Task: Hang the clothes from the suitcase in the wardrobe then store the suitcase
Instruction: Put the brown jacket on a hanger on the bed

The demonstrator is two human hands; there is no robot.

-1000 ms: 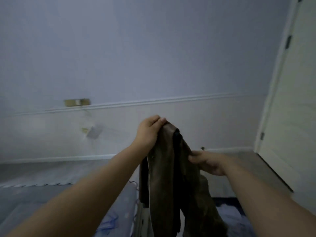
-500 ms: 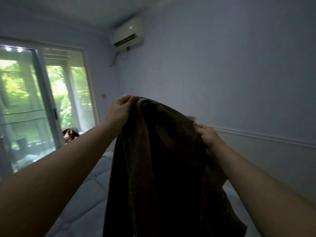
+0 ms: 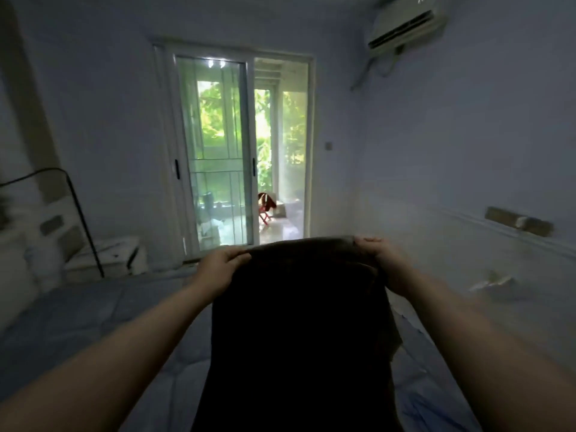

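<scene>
Hanging from both hands, the dark brown, soft cloth garment [image 3: 299, 332] is held up at chest height over the pale blue quilted bed [image 3: 78, 322], its top edge stretched roughly level between the two grips. The left hand [image 3: 218, 269] pinches that edge at the garment's left corner, fingers curled over the front and thumb behind as far as can be seen; the right hand [image 3: 386, 263] clamps the opposite corner the same way, sitting a touch higher. From the grips the cloth falls straight down towards the person, so its long axis runs vertically, and its lower end drops out of view at the bottom, where it cannot be seen whether it touches the bed. Neither hand is nearer the work than the other: the garment sits between them, centred on the body. No hanger, wardrobe or suitcase is in view, so I judge the coming move turns on keeping the top edge spread and level while it is carried to wherever the hanger is. Ahead stands a glass sliding door [image 3: 218, 151] with greenery behind it, and a white wall-mounted air conditioner [image 3: 408, 23] hangs high on the right.
</scene>
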